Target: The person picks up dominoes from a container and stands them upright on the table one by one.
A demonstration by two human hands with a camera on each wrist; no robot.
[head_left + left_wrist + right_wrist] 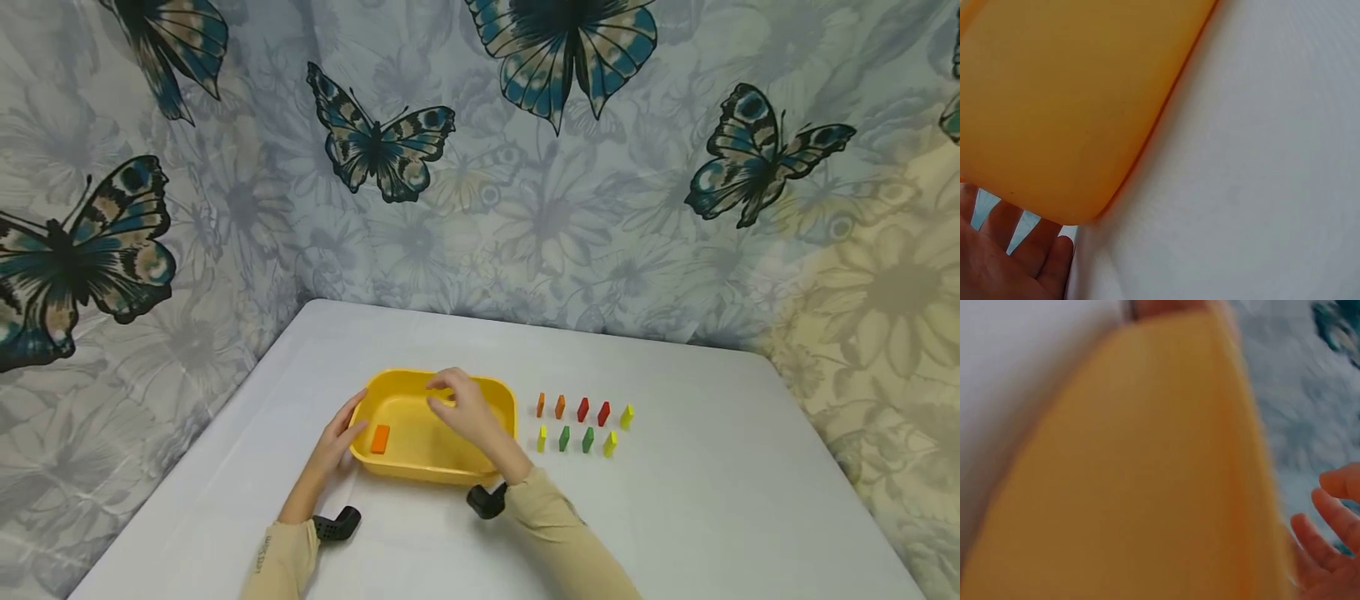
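Observation:
A yellow plastic tub [427, 473] sits on the table, with one orange block [380, 439] lying flat in its left part. At the tub's left end my left hand [330, 442] touches the rim and wall with its fingers extended. In the left wrist view, fingers [1038, 250] show beside the tub's outer wall [1085, 125]. My right hand [468, 414] is over the tub's right half, fingers loosely bent and apart. Nothing shows between its fingers [1319, 544] in the right wrist view, where the tub's wall [1122, 475] is blurred.
Right of the tub, small blocks stand upright in two rows. Orange blocks [560, 407], red blocks [582, 409] and a yellow block [627, 417] form the back row; green blocks [588, 439] and yellow blocks [611, 443] the front. Butterfly-print cloth [495, 225] hangs behind the white table [720, 483].

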